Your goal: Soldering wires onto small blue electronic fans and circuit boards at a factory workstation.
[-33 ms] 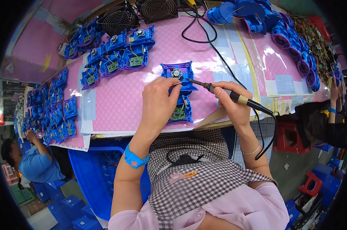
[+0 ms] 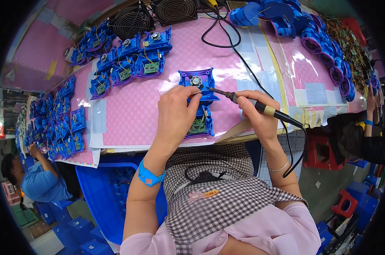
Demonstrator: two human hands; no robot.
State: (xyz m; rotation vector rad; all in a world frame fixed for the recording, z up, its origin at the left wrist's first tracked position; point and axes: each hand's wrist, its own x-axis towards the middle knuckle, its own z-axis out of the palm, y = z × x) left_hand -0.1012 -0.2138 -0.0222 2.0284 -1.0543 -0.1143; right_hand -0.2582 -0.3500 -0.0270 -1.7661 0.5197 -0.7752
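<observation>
My right hand [image 2: 260,111] grips a soldering iron [image 2: 264,109] like a pen, its tip pointing left at a blue plastic housing [image 2: 209,73] with purple edges. A round silver speaker [image 2: 196,81] sits inside that housing. Thumb and forefinger of my left hand [image 2: 177,108] pinch a thin wire [image 2: 197,92] close to the iron's tip. Whether tip and wire touch is too small to tell. Just nearer to me lies a blue part holding a green circuit board [image 2: 198,126], partly hidden by my left hand.
Several wired blue housings [image 2: 151,67] stand at the back left, before two black fans [image 2: 132,22]. The iron's black cable [image 2: 291,165] loops down past the table edge. More blue parts [image 2: 315,44] are heaped at right. A blue bin [image 2: 100,191] is below the table; a co-worker [image 2: 46,178] sits left.
</observation>
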